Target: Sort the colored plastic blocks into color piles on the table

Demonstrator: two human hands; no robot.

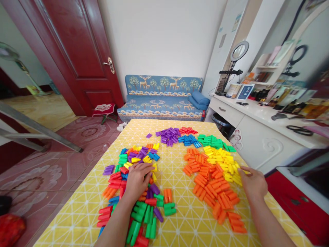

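Observation:
My left hand (138, 179) rests over a mixed pile of plastic building pieces on the left of the table, palm down. Its fingers stretch to the right, over and beside some yellow pieces (154, 167); what lies under the palm is hidden. My right hand (254, 182) is at the right edge of a heap of yellow pieces (223, 160), fingers a little apart and fingertips at the outermost pieces. Nothing held shows in either hand. Below the yellow heap spreads a large heap of orange pieces (210, 181). Green pieces (138, 211) lie near my left forearm.
Purple pieces (169, 136), red pieces (188, 130), blue pieces (189, 140) and green pieces (213, 141) form separate heaps at the far side. A yellow patterned cloth (180, 226) covers the table. Beyond stand a blue sofa (161, 101) and a white dresser (257, 120).

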